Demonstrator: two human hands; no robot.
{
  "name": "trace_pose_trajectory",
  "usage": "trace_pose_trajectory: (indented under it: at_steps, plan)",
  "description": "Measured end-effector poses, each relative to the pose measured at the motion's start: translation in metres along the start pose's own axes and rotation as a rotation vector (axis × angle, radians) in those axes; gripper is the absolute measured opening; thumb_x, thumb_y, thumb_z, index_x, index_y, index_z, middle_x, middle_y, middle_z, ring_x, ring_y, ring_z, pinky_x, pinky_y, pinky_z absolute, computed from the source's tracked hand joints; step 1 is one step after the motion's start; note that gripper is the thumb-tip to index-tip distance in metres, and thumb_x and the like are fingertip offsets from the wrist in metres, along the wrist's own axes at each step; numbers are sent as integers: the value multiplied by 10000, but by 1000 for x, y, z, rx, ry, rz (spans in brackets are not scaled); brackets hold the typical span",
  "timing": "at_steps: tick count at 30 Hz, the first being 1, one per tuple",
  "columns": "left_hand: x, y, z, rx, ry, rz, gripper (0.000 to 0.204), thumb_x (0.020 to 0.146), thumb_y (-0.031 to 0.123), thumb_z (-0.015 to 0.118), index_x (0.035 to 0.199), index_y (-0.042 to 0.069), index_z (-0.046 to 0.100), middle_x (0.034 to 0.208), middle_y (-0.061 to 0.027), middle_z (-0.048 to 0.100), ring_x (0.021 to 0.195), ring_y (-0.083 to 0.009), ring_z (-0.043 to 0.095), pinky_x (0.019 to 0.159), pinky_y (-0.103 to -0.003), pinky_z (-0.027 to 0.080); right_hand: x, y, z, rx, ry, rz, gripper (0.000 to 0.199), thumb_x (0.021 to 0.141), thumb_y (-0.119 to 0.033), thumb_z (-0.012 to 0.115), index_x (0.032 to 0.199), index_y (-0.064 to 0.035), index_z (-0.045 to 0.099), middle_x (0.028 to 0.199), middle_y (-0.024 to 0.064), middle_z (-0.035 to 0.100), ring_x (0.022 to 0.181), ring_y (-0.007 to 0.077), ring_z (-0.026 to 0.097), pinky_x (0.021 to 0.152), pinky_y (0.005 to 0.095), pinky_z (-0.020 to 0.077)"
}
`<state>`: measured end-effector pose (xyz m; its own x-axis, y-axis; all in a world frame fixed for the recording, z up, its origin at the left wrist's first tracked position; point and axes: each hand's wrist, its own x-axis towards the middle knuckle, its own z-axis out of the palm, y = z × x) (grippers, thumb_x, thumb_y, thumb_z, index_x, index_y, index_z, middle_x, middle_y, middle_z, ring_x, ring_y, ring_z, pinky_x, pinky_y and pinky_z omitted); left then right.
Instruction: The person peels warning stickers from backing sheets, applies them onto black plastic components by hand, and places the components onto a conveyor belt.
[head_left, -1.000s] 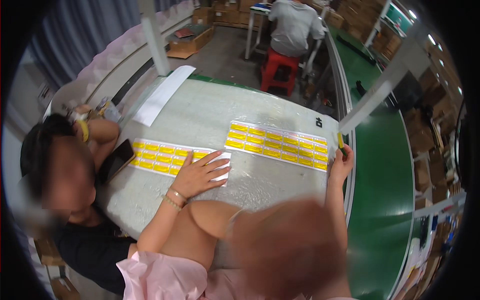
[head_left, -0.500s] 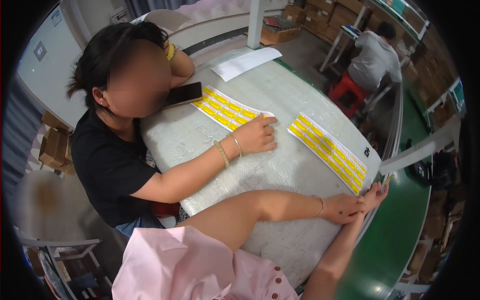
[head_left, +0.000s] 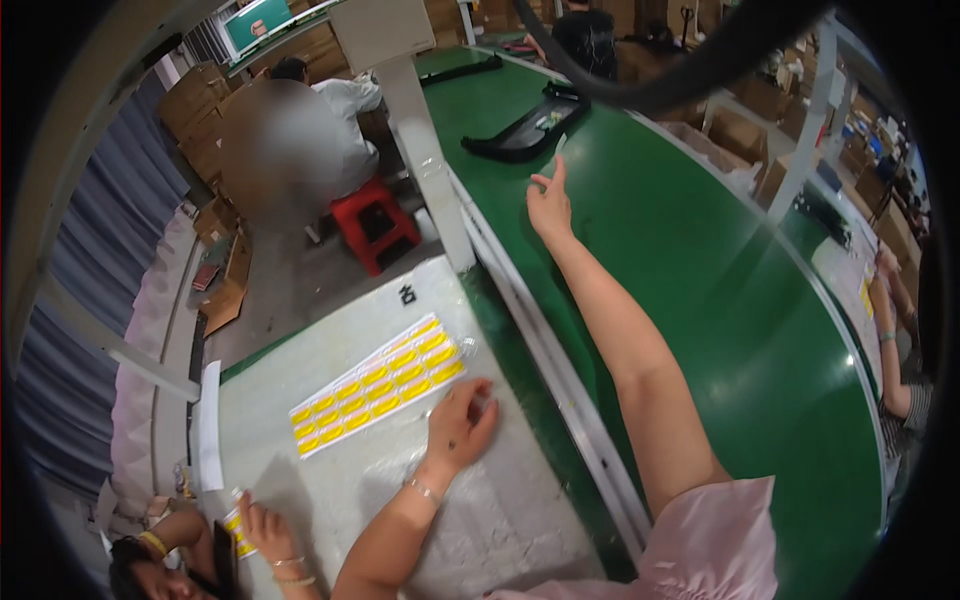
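My left hand (head_left: pixel 462 422) hovers at the right end of a sheet of yellow stickers (head_left: pixel 375 390) on the pale worktable (head_left: pixel 440 520); its fingers are loosely bent and apart, with nothing seen in them. Stretched over the green conveyor belt (head_left: pixel 690 270), my right hand (head_left: pixel 550 205) has its index finger pointing forward. A small pale sticker (head_left: pixel 562 144) clings to that fingertip, its print not readable. Just beyond lies a long black plastic part (head_left: pixel 525 130), shaped like a shallow tray, with something small and pale on it.
Another black part (head_left: pixel 460 70) lies farther up the belt. A metal rail (head_left: pixel 545 330) and a white post (head_left: pixel 430 170) stand between table and belt. A co-worker's hand (head_left: pixel 265 530) rests by another yellow sheet at lower left. A red stool (head_left: pixel 375 225) stands beyond the table.
My view has turned to the right. My hands, together at the table's edge before, are now apart; the right one has reached out over the belt with the sticker on its fingertip.
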<state>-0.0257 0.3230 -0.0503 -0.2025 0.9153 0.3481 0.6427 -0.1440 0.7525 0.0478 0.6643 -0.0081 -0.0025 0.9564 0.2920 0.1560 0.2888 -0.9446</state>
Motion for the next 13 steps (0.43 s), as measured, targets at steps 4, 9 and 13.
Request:
trace_pose_trajectory:
  at_steps: [4,9,13]
  plan:
    - [2,12,1,18,-61,-28,256,784,82,655,1028,60,582,858,-77,592,639,-212,579,570,-316,473,54,49,5,-382,-45,-234,770,833,-101,475,1472,-150,48,1313,163,510,1015,401,584,882,479,463]
    - [0,10,-23,139,-106,155,356,749,96,705,1085,58,595,1032,-103,607,875,-271,594,735,-336,495,99,54,57,-648,-122,-297,765,831,-98,454,1475,-158,46,1382,182,440,1071,419,558,898,495,463]
    - [-5,14,-25,149,-210,92,400,751,111,714,1133,76,598,1122,-132,590,946,-311,586,830,-360,484,135,59,67,-558,-302,-131,842,854,-126,492,1487,-201,-57,1476,189,309,1250,379,455,1044,442,380]
